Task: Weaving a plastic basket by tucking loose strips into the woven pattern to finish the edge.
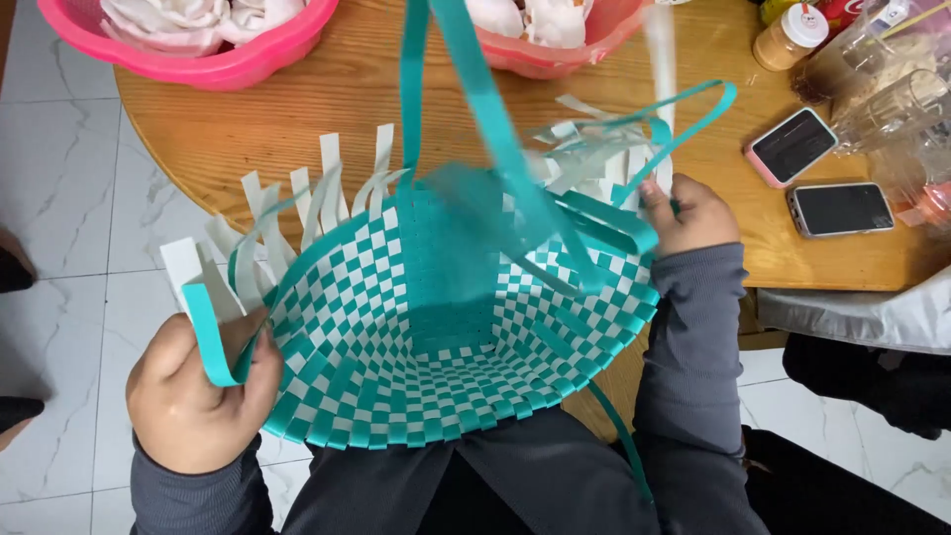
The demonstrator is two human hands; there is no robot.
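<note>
I pinch a teal strip [210,337] in my left hand [193,396] and white strips [604,149] in my right hand [693,213], the basket [446,337] between them woven except its loose rim.

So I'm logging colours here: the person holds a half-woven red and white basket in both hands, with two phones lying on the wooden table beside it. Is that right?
Not quite: the head view shows the woven basket is teal and white, not red. The rest holds: left hand and right hand grip it, and two phones lie on the wooden table.
</note>
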